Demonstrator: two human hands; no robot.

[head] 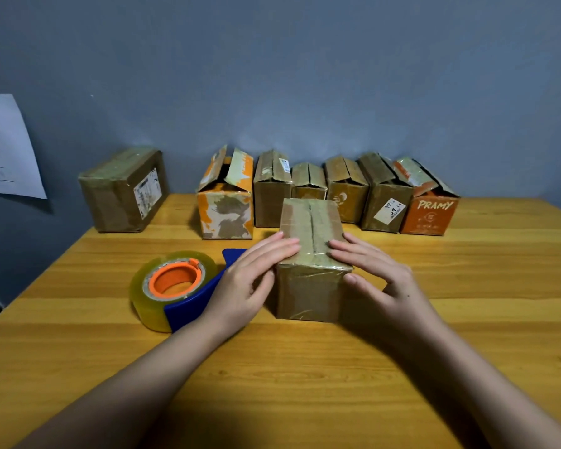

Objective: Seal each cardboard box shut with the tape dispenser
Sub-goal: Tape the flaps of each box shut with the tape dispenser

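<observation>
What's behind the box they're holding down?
Behind the box stands a row of six boxes with loose flaps, against the wall. It hides the lower front of a small one; their contents cannot be seen.

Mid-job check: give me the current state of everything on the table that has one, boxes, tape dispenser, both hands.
Front box: flaps closed, both hands pressing its top.
Left hand: fingers straight on the box top.
Right hand: fingers flat on top, thumb on the front face.
Tape dispenser: lying on the table, unheld.
Far-left box: closed, on its side.
Orange-white box: flaps open.
Four brown boxes: flaps unsealed.
PRAMY box: flaps open.
</observation>
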